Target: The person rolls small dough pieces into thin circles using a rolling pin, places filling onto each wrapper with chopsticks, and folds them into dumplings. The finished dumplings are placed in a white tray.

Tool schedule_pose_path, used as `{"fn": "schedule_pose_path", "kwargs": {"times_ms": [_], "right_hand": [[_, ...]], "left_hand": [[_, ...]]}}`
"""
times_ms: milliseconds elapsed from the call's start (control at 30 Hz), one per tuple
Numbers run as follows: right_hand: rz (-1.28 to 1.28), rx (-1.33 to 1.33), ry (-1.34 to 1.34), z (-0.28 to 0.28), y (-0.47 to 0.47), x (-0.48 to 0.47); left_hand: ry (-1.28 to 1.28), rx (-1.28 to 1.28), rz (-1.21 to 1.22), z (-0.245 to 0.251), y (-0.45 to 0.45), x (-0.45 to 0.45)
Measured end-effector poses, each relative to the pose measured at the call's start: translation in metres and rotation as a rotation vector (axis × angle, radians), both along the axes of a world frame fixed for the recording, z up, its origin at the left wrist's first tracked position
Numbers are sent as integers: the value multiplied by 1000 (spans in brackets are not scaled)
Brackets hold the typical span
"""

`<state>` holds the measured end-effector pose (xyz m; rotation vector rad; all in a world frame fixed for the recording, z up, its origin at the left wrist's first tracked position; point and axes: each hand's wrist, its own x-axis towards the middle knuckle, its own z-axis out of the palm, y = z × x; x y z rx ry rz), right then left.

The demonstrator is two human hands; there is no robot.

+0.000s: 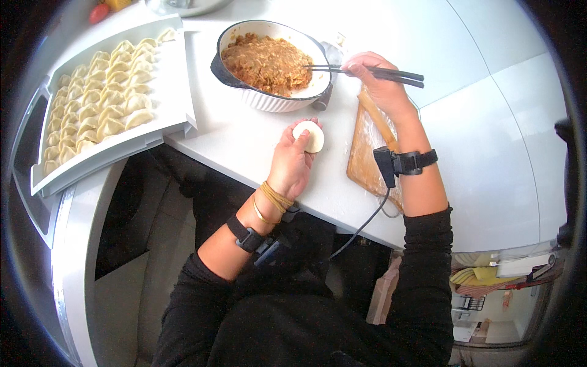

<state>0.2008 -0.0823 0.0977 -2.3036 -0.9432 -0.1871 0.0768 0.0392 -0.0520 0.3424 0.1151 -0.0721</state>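
A round dough wrapper (313, 137) lies in my left hand (293, 160), the thumb resting on it, just in front of a white oval pot. My right hand (378, 85) grips a pair of dark chopsticks (394, 75) whose tips reach over the pot's right side to the edge of the minced filling (266, 62). The pot (275, 102) has a ribbed white wall, a dark rim and dark handles. Rows of folded dumplings (110, 96) fill most of a white tray (172, 91) at the left.
Beneath my right forearm lies a floured wooden board (360, 160) with a wooden rolling pin (378, 119) on it. A dark cable (367, 222) hangs from my right wrist strap past the counter's edge (220, 172). A round dish (202, 8) stands at the back.
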Motion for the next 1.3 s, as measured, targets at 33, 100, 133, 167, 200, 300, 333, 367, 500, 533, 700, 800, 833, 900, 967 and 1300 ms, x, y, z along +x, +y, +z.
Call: {"fn": "schedule_pose_path", "kwargs": {"times_ms": [33,100,133,167,200,300,333,367,500,533,700,800,833,900,967,1300], "right_hand": [[20,6,-12,-4,1,4],[25,-1,-18,-6,0,9],[10,-12,-12,-7,-1,11],[-14,-29,-5,-7,-1,13],[-9,-28,18,-6,-2,14],[-8,-18,95,-2,-1,16],[2,-1,123,-1,-1,17],[12,17,149,-1,0,18],[-1,-78,171,0,4,22],[5,-88,189,0,6,23],[11,-54,267,2,8,24],[0,-8,219,6,3,24],[-9,49,240,7,-1,23],[-11,167,272,8,-9,22],[-92,243,305,6,-14,23],[-285,254,222,-4,-1,7]], "left_hand": [[-12,-4,4,0,0,0],[-27,-10,3,1,1,-2],[-26,-13,-8,1,1,-1],[-32,-20,-18,1,2,-1],[-33,-26,-27,1,2,-1],[-27,-39,-3,0,0,-1],[-28,-39,-2,0,0,-1],[-29,-41,-1,0,0,-1],[-38,-40,-3,0,1,-1],[-38,-41,-4,0,1,-1],[-31,-32,-6,1,2,-2],[-43,-32,-27,1,3,-2],[-43,-36,-25,0,3,-2],[-43,-42,-23,0,3,-2],[-39,-38,-25,0,2,-2],[-28,9,-7,2,2,-3]]}}
